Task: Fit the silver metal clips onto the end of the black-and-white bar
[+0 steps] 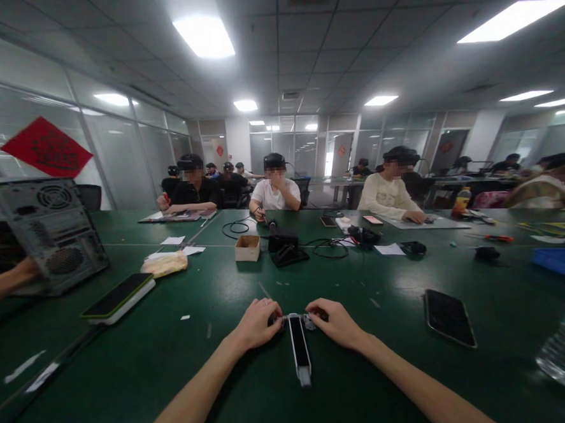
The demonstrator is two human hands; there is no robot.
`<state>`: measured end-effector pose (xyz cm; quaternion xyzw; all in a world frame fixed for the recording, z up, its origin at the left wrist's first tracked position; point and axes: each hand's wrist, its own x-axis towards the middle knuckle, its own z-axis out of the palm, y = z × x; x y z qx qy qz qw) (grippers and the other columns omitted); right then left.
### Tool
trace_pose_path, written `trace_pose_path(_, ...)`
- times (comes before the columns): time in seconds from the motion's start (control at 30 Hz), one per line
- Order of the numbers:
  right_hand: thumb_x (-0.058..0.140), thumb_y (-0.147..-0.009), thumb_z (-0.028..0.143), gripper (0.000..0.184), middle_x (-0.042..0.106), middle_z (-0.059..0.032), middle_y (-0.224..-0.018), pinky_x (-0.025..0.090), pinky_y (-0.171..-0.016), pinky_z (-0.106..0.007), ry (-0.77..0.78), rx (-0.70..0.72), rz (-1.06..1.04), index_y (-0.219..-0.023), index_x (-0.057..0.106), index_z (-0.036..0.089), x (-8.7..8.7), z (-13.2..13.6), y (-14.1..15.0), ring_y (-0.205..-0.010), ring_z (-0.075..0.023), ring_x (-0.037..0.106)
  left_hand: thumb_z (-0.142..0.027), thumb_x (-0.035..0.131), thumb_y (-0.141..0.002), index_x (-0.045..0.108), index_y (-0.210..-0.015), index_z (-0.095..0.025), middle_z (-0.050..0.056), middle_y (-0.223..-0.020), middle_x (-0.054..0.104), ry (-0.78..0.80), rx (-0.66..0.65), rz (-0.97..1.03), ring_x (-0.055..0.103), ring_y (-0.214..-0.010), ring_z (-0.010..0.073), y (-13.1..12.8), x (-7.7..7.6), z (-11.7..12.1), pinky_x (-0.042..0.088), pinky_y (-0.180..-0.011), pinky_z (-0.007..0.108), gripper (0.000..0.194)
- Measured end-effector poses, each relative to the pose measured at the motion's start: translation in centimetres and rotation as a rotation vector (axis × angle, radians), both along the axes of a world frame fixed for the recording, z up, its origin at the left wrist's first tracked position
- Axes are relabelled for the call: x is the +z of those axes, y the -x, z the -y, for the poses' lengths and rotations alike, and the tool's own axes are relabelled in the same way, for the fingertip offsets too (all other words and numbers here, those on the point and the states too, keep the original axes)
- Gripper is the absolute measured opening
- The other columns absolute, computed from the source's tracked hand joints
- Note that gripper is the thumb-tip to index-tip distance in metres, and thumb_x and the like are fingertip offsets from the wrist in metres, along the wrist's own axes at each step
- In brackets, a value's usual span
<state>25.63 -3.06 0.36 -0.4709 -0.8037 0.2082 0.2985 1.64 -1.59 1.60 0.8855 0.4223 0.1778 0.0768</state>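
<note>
Green bench point(178, 377) is stretching before 3 seated people, carrying a pale open box point(247, 249), its inside too dim to read. Left hand point(257, 323) and right hand point(336, 322), both grips closed, are pinching small grey parts point(310, 323) beside the far end of a slim device point(299, 348) lying between them. Green surface is separating the right hand from a phone point(449, 318).

Site is presenting as an office-type workroom. Glass partitions point(120, 141) are enclosing the space; ceiling light panels point(203, 36) are illuminating a tiled ceiling point(311, 60). Several people wearing dark headgear are sitting at green-topped tables point(217, 394). An open computer case point(68, 231), cables point(330, 248) and smartphones point(449, 318) are occupying the nearest surface.
</note>
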Motion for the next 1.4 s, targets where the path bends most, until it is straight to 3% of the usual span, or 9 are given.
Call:
trace_pose_path(0.57,0.055,-0.082,0.023,0.01,0.061,-0.0029,-0.085,0.044,-0.064,-0.024,0.056,-0.065,0.03,-0.087,0.061,0.016,0.4,0.4,0.4,-0.073,-0.0134,0.053,-0.024,0.048,-0.084,0.059,-0.087,-0.019,0.002,-0.089,0.062,0.026,-0.014,0.022,0.055,-0.084,0.017,0.0,0.2,0.2,0.038,-0.078,0.031,0.012)
trace_pose_path(0.8,0.051,-0.087,0.023,0.016,0.061,-0.0043,-0.089,0.045,-0.071,-0.025,-0.013,-0.04,0.029,-0.092,0.065,0.017,0.4,0.3,0.3,-0.079,-0.0146,0.055,-0.024,0.048,-0.085,0.058,-0.087,-0.019,0.002,-0.087,0.062,0.019,-0.017,0.033,0.054,-0.082,0.0165,0.1,-0.3,-0.1,0.037,-0.076,0.03,0.012)
trace_pose_path(1.07,0.056,-0.085,0.021,0.015,0.063,-0.0031,-0.09,0.045,-0.074,-0.024,0.039,-0.018,-0.005,-0.093,0.069,0.018,1.5,0.8,0.6,-0.081,-0.0145,0.057,-0.026,0.048,-0.086,0.058,-0.086,-0.019,0.001,-0.088,0.061,0.045,-0.011,0.031,0.053,-0.08,0.016,0.1,-0.1,-0.1,0.037,-0.075,0.029,0.012)
trace_pose_path(1.4,0.054,-0.084,0.02,0.015,0.065,-0.0022,-0.083,0.044,-0.067,-0.024,0.03,-0.058,0.011,-0.091,0.067,0.017,0.9,0.5,0.9,-0.074,-0.0143,0.058,-0.022,0.048,-0.084,0.057,-0.085,-0.019,0.001,-0.087,0.061,0.012,-0.004,0.008,0.054,-0.083,0.0165,0.0,-0.2,0.0,0.036,-0.075,0.03,0.01)
